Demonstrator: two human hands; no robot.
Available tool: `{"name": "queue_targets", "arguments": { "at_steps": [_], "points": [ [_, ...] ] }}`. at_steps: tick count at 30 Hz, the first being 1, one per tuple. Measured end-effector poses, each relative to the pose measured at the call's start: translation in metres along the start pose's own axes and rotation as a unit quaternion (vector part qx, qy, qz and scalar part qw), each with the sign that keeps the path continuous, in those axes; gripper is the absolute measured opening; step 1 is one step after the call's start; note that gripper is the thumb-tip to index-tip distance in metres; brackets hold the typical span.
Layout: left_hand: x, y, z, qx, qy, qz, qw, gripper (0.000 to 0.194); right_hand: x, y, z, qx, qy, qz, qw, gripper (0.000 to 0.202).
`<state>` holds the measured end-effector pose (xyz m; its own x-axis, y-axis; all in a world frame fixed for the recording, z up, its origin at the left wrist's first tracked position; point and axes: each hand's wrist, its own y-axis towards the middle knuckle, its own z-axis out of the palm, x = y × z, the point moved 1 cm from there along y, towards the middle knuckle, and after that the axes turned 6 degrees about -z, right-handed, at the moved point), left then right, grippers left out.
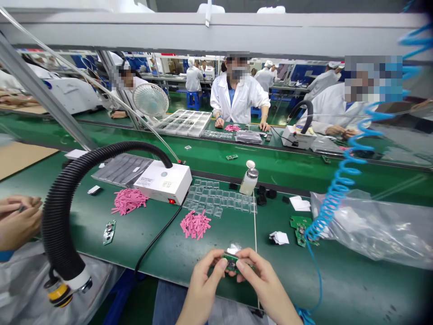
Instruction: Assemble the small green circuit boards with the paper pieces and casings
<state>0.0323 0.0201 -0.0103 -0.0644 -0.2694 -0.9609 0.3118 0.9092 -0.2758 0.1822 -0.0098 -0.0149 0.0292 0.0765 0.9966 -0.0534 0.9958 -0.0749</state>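
Note:
A small green circuit board (pixel 231 260) is held between my two hands, just above the front of the green bench. My left hand (pixel 210 273) pinches its left end between thumb and fingers. On the right end, my right hand (pixel 255 273) grips it the same way, thumb on top. Part of the board is hidden by my fingers. Right behind it lies a small crumpled white piece (pixel 234 248). A pile of pink strips (pixel 195 224) sits beyond my left hand, and farther back are rows of clear plastic pieces (pixel 219 198).
A white box (pixel 165 180) with a black flexible hose (pixel 64 194) stands left. A pump bottle (pixel 249 180), more circuit boards (pixel 301 228), a plastic bag (pixel 379 225) and a coiled blue air hose (pixel 352 167) are around. A co-worker's hands (pixel 20 221) are at far left; a conveyor (pixel 209 158) runs behind.

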Motion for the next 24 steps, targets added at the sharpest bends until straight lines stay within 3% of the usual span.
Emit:
{"name": "queue_targets", "arguments": {
  "at_steps": [5,11,17,20,24],
  "points": [
    [-0.004,-0.006,0.002,-0.021,0.068,0.072,0.995,0.019,0.01,-0.003,0.0,-0.031,-0.055,-0.072,0.995,0.021],
    [-0.008,-0.015,0.006,-0.048,0.068,0.13,0.988,0.018,0.013,-0.005,0.005,-0.057,-0.081,-0.131,0.986,0.017],
    [-0.014,-0.017,0.002,-0.03,0.118,0.202,0.972,0.018,0.012,-0.009,0.008,-0.066,-0.088,-0.158,0.981,0.014],
    [-0.013,-0.017,0.003,-0.046,0.109,0.178,0.977,0.016,0.012,-0.009,0.009,-0.069,-0.088,-0.139,0.984,0.014],
    [-0.011,-0.012,0.007,-0.063,0.036,0.048,0.996,0.023,0.012,-0.005,0.011,-0.052,-0.093,-0.083,0.991,0.012]
  ]
}}
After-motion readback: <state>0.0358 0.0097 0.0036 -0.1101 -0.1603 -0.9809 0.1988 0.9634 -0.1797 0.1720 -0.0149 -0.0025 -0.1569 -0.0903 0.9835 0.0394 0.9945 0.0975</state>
